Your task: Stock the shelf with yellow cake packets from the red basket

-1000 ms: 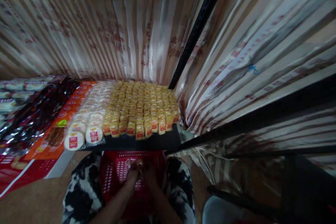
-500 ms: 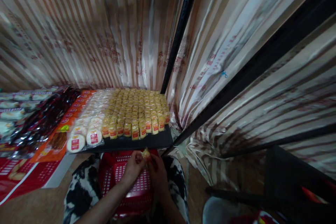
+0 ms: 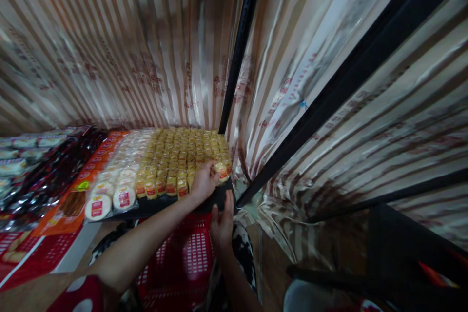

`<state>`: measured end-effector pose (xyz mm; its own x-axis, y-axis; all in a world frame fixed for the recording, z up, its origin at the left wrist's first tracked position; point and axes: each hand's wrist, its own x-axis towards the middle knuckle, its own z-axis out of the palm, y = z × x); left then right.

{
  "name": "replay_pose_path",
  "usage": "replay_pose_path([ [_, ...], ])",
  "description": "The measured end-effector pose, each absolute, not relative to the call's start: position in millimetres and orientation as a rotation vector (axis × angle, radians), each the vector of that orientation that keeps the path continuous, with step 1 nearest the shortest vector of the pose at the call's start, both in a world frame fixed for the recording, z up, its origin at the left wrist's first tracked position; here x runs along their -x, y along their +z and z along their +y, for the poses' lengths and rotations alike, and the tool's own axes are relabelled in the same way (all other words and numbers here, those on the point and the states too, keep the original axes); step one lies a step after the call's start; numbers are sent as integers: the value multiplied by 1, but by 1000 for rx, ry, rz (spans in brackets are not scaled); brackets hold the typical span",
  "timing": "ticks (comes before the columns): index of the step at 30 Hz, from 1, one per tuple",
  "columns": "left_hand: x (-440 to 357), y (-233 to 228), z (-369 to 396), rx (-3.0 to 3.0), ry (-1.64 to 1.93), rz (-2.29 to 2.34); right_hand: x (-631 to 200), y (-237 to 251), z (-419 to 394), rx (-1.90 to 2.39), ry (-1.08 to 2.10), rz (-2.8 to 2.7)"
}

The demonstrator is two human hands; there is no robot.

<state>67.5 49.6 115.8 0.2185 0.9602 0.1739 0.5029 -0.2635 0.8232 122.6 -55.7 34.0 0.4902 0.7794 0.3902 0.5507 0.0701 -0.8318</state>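
Left hand [image 3: 203,183] pinching one yellow snack packet [image 3: 221,171] at the shelf's front corner.

Right hand [image 3: 221,219] hangs open-fingered at 6 o'clock of it, touching the black shelf edge [image 3: 171,204]. Packets too many to count; two round white packs [image 3: 109,201] front at 9 o'clock. One red basket [image 3: 186,263] sits below; the striped curtain [image 3: 310,107] crowds 3 o'clock.

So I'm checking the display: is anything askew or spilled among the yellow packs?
Nothing stands out. The yellow packs stand in even rows on the black tray; the left hand holds one pack at the front right corner.
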Motion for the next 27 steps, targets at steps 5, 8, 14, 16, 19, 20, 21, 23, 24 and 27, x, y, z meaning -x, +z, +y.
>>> replay_pose_path([
  [5, -92, 126, 71, -2142, 759, 1342, -127, 23, -55, 1591, 277, -1193],
  [8, -101, 120, 75, -2289, 686, 1321, -131, 23, -55, 1581, 298, -1165],
  [14, -106, 110, 82, -2461, 613, 1286, -137, 31, -49, 1518, 341, -1131],
  [16, -105, 110, 84, -2504, 577, 1301, -138, 33, -45, 1512, 356, -1110],
  [19, -104, 113, 86, -2547, 524, 1320, -140, 36, -37, 1507, 366, -1104],
  [20, -104, 115, 87, -2555, 507, 1314, -141, 38, -34, 1510, 368, -1102],
  [21, -103, 116, 88, -2558, 490, 1307, -142, 39, -31, 1515, 370, -1099],
  [23, -100, 119, 90, -2553, 458, 1300, -145, 41, -25, 1535, 381, -1086],
  [24, -99, 121, 91, -2551, 440, 1297, -146, 41, -22, 1545, 386, -1079],
  [27, -94, 123, 94, -2570, 373, 1271, -149, 39, -16, 1552, 384, -1081],
])
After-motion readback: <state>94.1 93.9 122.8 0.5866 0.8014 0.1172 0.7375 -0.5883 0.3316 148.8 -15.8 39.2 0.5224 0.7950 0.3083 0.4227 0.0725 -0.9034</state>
